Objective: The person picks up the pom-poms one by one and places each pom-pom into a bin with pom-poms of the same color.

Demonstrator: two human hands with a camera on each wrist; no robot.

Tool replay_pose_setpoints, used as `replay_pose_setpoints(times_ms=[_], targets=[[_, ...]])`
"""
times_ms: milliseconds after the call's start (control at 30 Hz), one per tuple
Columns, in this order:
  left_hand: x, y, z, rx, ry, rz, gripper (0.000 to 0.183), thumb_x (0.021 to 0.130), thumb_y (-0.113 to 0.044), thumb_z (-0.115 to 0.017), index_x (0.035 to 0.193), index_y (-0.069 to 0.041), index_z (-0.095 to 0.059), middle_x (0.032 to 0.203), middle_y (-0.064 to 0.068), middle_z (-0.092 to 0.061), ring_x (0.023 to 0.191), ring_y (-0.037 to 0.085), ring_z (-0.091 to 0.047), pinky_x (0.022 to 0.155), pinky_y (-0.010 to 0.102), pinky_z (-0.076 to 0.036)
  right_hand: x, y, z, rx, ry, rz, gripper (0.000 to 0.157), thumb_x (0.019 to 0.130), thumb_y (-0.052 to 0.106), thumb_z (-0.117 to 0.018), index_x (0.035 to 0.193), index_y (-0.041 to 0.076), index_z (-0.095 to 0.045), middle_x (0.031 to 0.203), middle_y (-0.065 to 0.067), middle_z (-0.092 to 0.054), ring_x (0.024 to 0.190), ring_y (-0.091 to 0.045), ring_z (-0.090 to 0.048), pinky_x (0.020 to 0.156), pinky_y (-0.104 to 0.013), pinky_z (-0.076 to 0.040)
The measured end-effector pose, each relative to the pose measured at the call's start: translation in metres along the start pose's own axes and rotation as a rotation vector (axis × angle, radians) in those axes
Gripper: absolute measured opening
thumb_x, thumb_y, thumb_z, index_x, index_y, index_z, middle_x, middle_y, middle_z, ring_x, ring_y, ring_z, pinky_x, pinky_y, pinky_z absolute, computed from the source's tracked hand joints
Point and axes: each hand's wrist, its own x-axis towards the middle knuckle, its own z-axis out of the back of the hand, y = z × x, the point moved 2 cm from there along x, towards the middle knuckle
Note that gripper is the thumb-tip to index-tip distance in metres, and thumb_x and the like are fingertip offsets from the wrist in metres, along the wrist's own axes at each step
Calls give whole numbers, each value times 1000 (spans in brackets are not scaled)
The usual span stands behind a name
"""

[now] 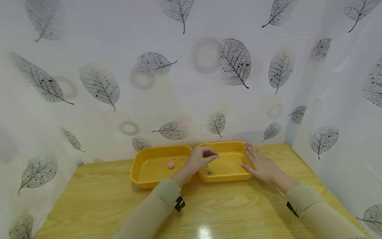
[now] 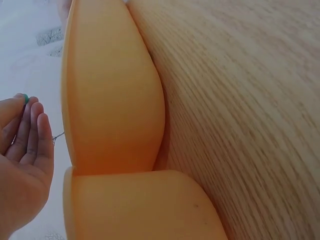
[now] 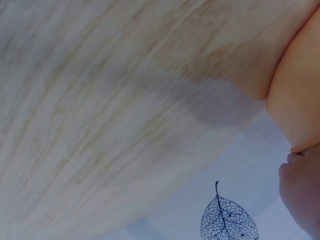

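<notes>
Between thumb and fingertips my left hand [image 1: 198,160] pinches a small green ball [image 1: 217,156], held above the right yellow tray [image 1: 223,178]. The same green ball [image 2: 26,98] shows at the fingertips in the left wrist view. Two more small green balls lie at the left side inside that tray, one of them a darker ball [image 1: 209,172]. My right hand [image 1: 262,166] rests on the tray's right rim with straight fingers, its thumb reaching over the edge. In the right wrist view only part of the right hand [image 3: 302,187] shows at the tray wall [image 3: 295,95].
A second yellow tray [image 1: 143,183] stands against the left side of the first. It holds a larger pink ball [image 1: 170,165] and several tiny pink balls; my left forearm hides its right corner. Both stand on a wooden table [image 1: 226,209] before a leaf-patterned curtain [image 1: 194,93].
</notes>
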Motion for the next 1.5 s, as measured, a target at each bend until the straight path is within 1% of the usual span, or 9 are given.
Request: replay_pose_setpoints(times_ms=[167, 400, 500, 700, 867, 1000, 1133, 1367, 1500], targets=[[7, 6, 2, -8, -22, 28, 15, 100, -6, -73, 111, 3, -80, 108, 19, -80, 95, 31, -76, 74, 14, -57, 0, 1, 0, 12, 2, 3, 84, 110, 47, -51, 161, -15, -26, 173, -34, -16, 160, -53, -20, 129, -66, -24], [13, 16, 5, -20, -44, 74, 18, 100, -8, -73, 113, 4, -79, 110, 18, -81, 91, 22, -74, 77, 19, -59, 0, 1, 0, 10, -2, 7, 83, 110, 46, -51, 161, -16, -26, 173, -34, -17, 160, -53, -20, 129, -66, -25], [16, 19, 6, -19, -60, 90, 17, 100, -7, -74, 112, 3, -80, 110, 18, -80, 92, 23, -73, 78, 21, -59, 0, 0, -1, 0, -4, 8, 83, 110, 46, -51, 161, -16, -27, 173, -34, -17, 160, -52, -20, 130, -65, -25], [20, 24, 8, 29, -82, 81, 15, 99, -6, -74, 110, 3, -80, 108, 19, -81, 95, 30, -75, 79, 22, -60, 0, -1, -2, 1, -2, 4, 83, 110, 47, -50, 161, -15, -26, 173, -34, -17, 160, -52, -20, 130, -65, -24], [23, 29, 9, 62, -94, 93, 14, 99, -6, -74, 109, 1, -81, 108, 17, -80, 94, 27, -74, 77, 21, -60, -1, 0, -1, 11, -2, 3, 83, 110, 47, -50, 161, -15, -26, 173, -34, -17, 161, -52, -19, 130, -66, -24], [24, 32, 10, 65, -103, 90, 13, 99, -5, -75, 109, 1, -81, 107, 17, -81, 94, 27, -74, 78, 23, -61, 0, -1, -1, 14, 0, -1, 83, 111, 47, -50, 161, -15, -25, 173, -34, -16, 160, -53, -19, 130, -66, -24], [24, 32, 10, 54, -100, 88, 14, 99, -6, -74, 109, 1, -81, 108, 17, -81, 94, 27, -74, 78, 22, -60, 0, -1, -1, 11, 0, -2, 83, 110, 47, -50, 161, -15, -25, 173, -34, -16, 160, -53, -19, 130, -65, -24], [23, 32, 11, 56, -105, 90, 14, 98, -7, -75, 109, 0, -81, 105, 16, -80, 89, 20, -71, 77, 22, -59, 0, -2, -1, 6, -1, 1, 83, 110, 47, -50, 161, -15, -26, 173, -34, -17, 160, -53, -20, 130, -66, -24], [23, 32, 11, 62, -110, 97, 13, 99, -8, -76, 108, -1, -81, 106, 16, -80, 90, 21, -72, 77, 22, -59, 0, -1, 0, 3, 0, 2, 83, 110, 47, -50, 161, -15, -26, 173, -34, -17, 160, -53, -20, 130, -66, -24]])
